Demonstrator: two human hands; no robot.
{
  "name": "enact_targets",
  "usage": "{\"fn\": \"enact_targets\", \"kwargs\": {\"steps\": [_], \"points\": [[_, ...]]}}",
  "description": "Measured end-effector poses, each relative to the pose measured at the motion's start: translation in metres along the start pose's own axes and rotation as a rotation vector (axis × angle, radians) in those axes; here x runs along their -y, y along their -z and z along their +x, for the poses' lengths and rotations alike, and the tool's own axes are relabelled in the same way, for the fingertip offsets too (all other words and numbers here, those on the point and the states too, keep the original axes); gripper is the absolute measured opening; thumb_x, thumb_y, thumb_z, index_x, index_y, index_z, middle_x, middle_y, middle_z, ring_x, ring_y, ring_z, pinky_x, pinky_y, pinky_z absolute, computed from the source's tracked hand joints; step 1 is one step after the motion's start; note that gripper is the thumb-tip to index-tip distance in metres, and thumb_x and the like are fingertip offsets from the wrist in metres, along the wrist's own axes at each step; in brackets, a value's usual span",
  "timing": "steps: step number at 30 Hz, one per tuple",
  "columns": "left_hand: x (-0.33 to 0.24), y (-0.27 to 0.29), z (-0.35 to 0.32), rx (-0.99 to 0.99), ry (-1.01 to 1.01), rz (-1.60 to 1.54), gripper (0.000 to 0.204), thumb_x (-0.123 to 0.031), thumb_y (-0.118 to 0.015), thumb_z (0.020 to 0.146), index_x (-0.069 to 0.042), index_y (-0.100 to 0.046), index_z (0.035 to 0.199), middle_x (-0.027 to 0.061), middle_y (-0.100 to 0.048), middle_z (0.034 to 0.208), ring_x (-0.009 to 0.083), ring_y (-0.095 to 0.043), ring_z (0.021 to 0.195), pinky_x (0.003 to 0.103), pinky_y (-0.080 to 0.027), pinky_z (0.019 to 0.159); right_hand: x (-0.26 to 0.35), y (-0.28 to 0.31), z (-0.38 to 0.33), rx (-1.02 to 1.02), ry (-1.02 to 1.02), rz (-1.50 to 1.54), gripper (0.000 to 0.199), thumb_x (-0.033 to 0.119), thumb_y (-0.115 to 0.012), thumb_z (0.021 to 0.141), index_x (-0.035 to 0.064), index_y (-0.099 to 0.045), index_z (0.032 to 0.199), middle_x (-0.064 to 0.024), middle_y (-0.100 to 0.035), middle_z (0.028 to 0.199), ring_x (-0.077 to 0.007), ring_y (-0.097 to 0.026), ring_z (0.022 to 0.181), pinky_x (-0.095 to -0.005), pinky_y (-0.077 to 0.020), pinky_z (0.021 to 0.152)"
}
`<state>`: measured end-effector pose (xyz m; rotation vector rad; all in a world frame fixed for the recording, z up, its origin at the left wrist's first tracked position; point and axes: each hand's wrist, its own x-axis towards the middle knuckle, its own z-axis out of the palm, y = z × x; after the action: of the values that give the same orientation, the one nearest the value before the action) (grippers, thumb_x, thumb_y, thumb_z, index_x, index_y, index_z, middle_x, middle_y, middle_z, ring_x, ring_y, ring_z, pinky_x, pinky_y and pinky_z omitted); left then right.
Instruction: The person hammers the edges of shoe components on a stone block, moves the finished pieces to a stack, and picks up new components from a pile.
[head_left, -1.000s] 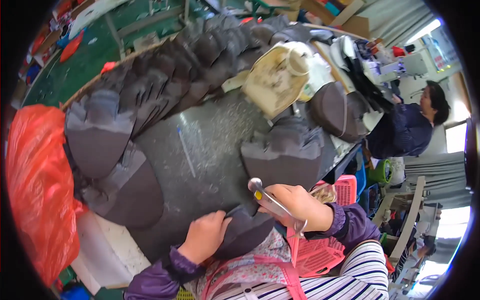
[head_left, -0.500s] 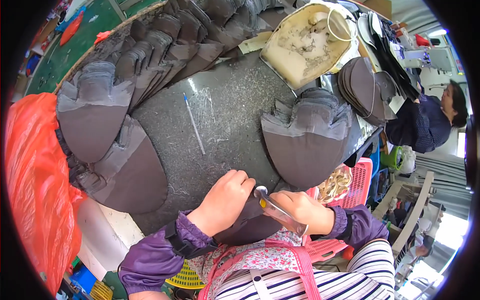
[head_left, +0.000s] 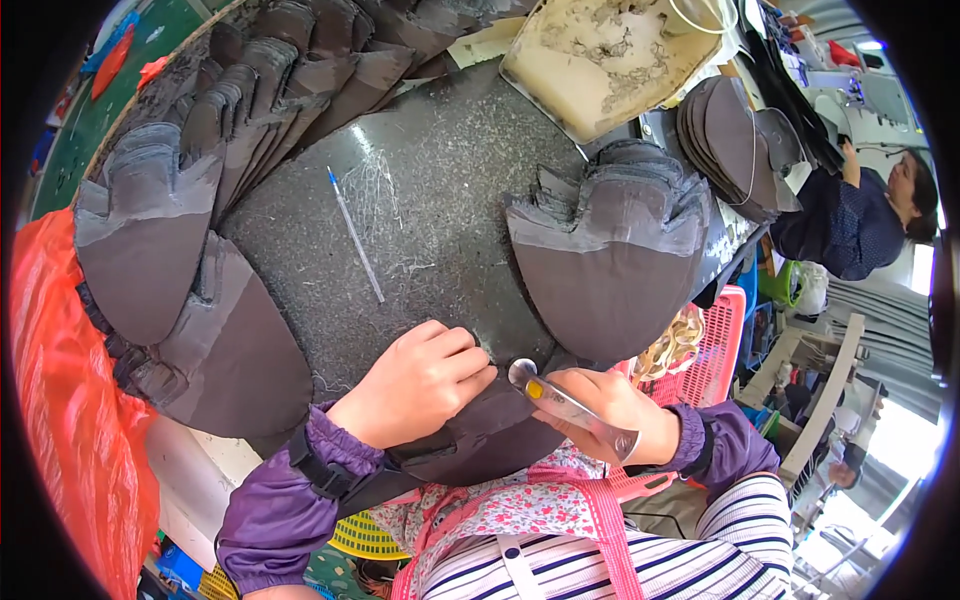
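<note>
Clamping a metal hand tool (head_left: 574, 407) in the right grip (head_left: 625, 405), over a dark brown cut piece (head_left: 505, 438); curling the left grip (head_left: 420, 380) beside it, impossible to see whether pinching.

Big crinkly red plastic bag (head_left: 85, 430) hogging the left edge, blue-tipped pen (head_left: 355, 235) just lying on the desk (head_left: 450, 190) left of centre, kinda grubby cream tub (head_left: 560, 70) up top, pink plastic basket (head_left: 728, 325) right of centre, person in dark clothes (head_left: 835, 225) far right.
</note>
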<state>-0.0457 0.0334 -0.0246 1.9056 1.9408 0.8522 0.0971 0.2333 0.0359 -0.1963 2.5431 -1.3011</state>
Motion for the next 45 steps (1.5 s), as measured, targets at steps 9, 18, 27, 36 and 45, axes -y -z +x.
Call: {"fn": "enact_targets", "kwargs": {"steps": [9, 18, 27, 36, 45], "points": [[-0.007, -0.007, -0.006, -0.133, 0.121, 0.003, 0.024, -0.012, -0.066, 0.069, -0.004, -0.069, 0.092, 0.0034, -0.06, 0.087, 0.0205, -0.058, 0.086, 0.033, -0.047, 0.073, -0.002, -0.007, 0.001, -0.004, -0.006, -0.012, 0.026, 0.003, -0.067, 0.082, 0.001, -0.058, 0.106, -0.0144, -0.052, 0.083, -0.0324, -0.058, 0.067, -0.0432, -0.0484, 0.053], [-0.019, -0.017, -0.013, -0.245, 0.129, 0.032, 0.022, -0.01, -0.066, 0.068, -0.002, -0.07, 0.088, 0.0064, -0.062, 0.088, 0.0231, -0.06, 0.085, 0.035, -0.049, 0.074, -0.006, -0.008, 0.005, -0.01, 0.075, -0.084, 0.022, 0.003, -0.068, 0.083, -0.0005, -0.059, 0.103, -0.0147, -0.055, 0.084, -0.03, -0.059, 0.065, -0.0398, -0.0482, 0.053], [-0.033, -0.018, -0.014, -0.176, 0.109, 0.189, 0.023, -0.009, -0.064, 0.069, 0.003, -0.068, 0.089, 0.0101, -0.062, 0.088, 0.0252, -0.061, 0.086, 0.037, -0.05, 0.075, -0.004, -0.009, 0.008, 0.03, 0.058, -0.069, 0.022, 0.001, -0.068, 0.081, -0.0022, -0.059, 0.101, -0.0149, -0.056, 0.086, -0.0294, -0.059, 0.062, -0.0386, -0.047, 0.051], [-0.035, -0.025, -0.026, -0.33, 0.307, -0.027, 0.025, -0.007, -0.064, 0.07, 0.003, -0.068, 0.093, 0.0093, -0.061, 0.09, 0.0261, -0.06, 0.085, 0.038, -0.05, 0.073, -0.001, -0.007, 0.011, 0.078, 0.036, -0.111, 0.024, 0.006, -0.065, 0.083, 0.0034, -0.061, 0.107, -0.0147, -0.05, 0.084, -0.0333, -0.057, 0.069, -0.0444, -0.0478, 0.057], [-0.043, -0.024, -0.026, -0.257, 0.27, 0.084, 0.023, -0.008, -0.071, 0.072, -0.001, -0.068, 0.094, 0.0079, -0.061, 0.088, 0.0263, -0.06, 0.084, 0.038, -0.05, 0.073, -0.004, -0.004, 0.02, 0.149, 0.191, -0.21, 0.04, -0.001, -0.069, 0.069, -0.0003, -0.061, 0.108, -0.0142, -0.053, 0.09, -0.0284, -0.058, 0.066, -0.0387, -0.0492, 0.051]]}}
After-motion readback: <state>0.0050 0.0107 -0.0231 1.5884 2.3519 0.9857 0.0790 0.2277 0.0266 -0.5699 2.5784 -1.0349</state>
